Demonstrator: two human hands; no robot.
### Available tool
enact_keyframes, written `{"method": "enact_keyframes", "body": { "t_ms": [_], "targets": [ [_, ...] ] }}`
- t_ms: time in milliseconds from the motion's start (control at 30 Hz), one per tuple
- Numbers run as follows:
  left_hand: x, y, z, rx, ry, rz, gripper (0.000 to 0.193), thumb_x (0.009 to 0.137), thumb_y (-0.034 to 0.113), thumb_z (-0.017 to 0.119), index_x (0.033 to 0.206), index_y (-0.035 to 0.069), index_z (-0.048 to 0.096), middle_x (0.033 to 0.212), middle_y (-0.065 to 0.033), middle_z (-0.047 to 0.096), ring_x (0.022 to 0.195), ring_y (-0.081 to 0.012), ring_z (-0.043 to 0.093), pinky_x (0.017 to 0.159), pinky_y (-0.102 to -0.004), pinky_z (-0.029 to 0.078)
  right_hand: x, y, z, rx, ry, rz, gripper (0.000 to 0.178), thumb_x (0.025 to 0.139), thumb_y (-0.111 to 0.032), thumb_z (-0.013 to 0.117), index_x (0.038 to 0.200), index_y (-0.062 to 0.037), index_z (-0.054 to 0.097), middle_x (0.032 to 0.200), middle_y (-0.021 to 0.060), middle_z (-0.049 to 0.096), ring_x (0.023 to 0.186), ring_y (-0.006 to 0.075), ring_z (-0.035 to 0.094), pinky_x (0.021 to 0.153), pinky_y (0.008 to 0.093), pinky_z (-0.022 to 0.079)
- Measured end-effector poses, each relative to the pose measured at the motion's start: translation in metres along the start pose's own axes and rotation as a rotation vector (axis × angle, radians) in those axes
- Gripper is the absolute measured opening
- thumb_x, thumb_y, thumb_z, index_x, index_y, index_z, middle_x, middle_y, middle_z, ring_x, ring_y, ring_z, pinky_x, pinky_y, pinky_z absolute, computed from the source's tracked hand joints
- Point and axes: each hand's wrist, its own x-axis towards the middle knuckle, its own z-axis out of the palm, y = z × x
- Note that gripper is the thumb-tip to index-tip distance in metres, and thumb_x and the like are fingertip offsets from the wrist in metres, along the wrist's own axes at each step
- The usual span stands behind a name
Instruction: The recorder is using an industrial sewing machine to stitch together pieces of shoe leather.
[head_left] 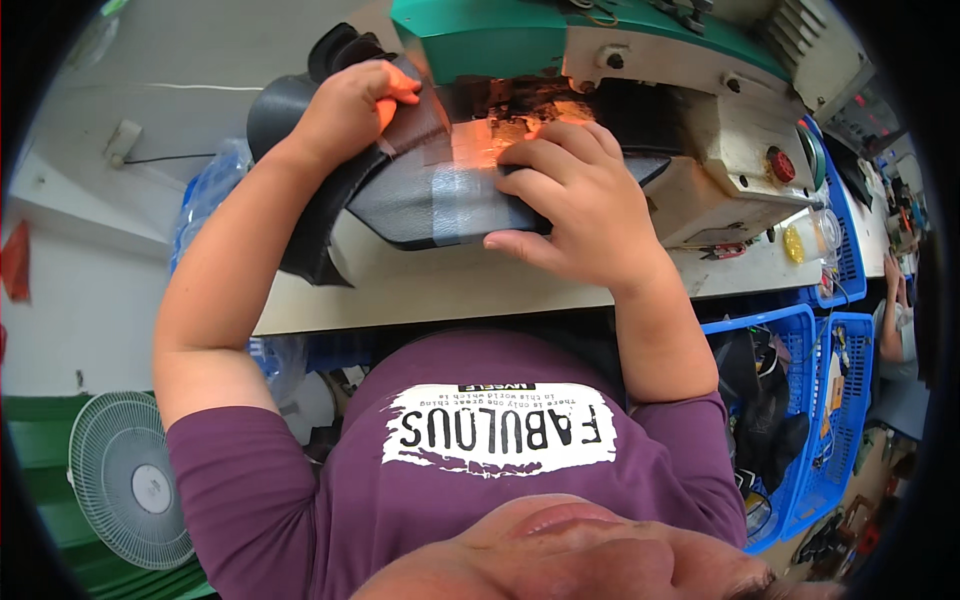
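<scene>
My left hand (350, 108) is closed on the edge of a black leather-like piece (312, 225), whose curved folds hang down beside the table. A flat, dark grey panel with a pointed end (425, 205) lies in front of a green and white bench machine (480, 40). Over that panel rests my right hand (585, 195), fingers spread and bent across its top, thumb stretched out near its front edge. Orange light from under the machine's head falls on the fingertips and the panel. Exactly where the two dark pieces meet is hard to make out.
A red knob (780, 165) sits on the machine's right side. Beside it stands a clear jar with yellow contents (800, 240). Blue baskets (795, 440) holding dark pieces are at the right. A fan (135, 480) stands at the lower left. Another person (895, 330) is at the far right.
</scene>
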Motion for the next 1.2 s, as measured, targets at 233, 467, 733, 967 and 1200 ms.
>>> {"method": "enact_keyframes", "body": {
  "t_ms": [233, 467, 733, 967, 1200],
  "targets": [
    [-0.055, 0.077, -0.03, 0.318, -0.315, 0.07, 0.044, 0.098, 0.012, 0.061, 0.142, 0.007, 0.058, 0.146, -0.0198, 0.054, 0.133, -0.0364, 0.053, 0.112, -0.0427, 0.043, -0.01, -0.058, 0.056, -0.064, 0.323, -0.305, 0.032, 0.083, -0.024, 0.067, 0.115, -0.0229, 0.067, 0.122, 0.0, 0.062, 0.117, 0.0225, 0.055, 0.103, 0.046, 0.04],
    [-0.07, 0.096, 0.001, 0.532, -0.091, 0.15, 0.042, 0.097, 0.015, 0.059, 0.139, 0.019, 0.062, 0.14, -0.011, 0.06, 0.131, -0.0305, 0.056, 0.109, -0.0467, 0.039, -0.005, -0.081, 0.048, 0.268, 0.278, -0.311, 0.026, 0.075, -0.016, 0.066, 0.098, -0.0067, 0.071, 0.103, 0.0059, 0.069, 0.099, 0.0247, 0.064, 0.089, 0.0406, 0.05],
    [-0.069, 0.131, 0.036, 0.627, 0.13, -0.014, 0.036, 0.098, 0.025, 0.057, 0.131, 0.015, 0.066, 0.131, -0.0049, 0.067, 0.124, -0.0219, 0.061, 0.113, -0.0536, 0.032, -0.029, -0.066, 0.015, 0.382, 0.159, -0.132, 0.027, 0.072, -0.015, 0.067, 0.096, -0.0051, 0.072, 0.101, 0.0064, 0.071, 0.098, 0.0258, 0.066, 0.09, 0.0444, 0.05],
    [-0.051, 0.142, 0.041, 0.658, 0.173, -0.023, 0.032, 0.096, 0.025, 0.059, 0.123, 0.012, 0.071, 0.122, -0.0074, 0.071, 0.112, -0.024, 0.067, 0.11, -0.0519, 0.036, -0.037, -0.056, 0.003, 0.403, 0.155, -0.035, 0.03, 0.071, -0.022, 0.075, 0.095, -0.006, 0.073, 0.1, 0.0067, 0.072, 0.101, 0.028, 0.067, 0.094, 0.0475, 0.05],
    [-0.048, 0.141, 0.041, 0.719, 0.141, 0.009, 0.033, 0.098, 0.028, 0.056, 0.122, 0.011, 0.072, 0.118, -0.0098, 0.073, 0.107, -0.026, 0.069, 0.11, -0.0509, 0.037, -0.045, -0.059, 0.001, 0.437, 0.174, 0.009, 0.031, 0.072, -0.022, 0.077, 0.098, -0.0043, 0.073, 0.101, 0.0099, 0.073, 0.103, 0.0307, 0.068, 0.095, 0.0505, 0.052]
  ]
}}
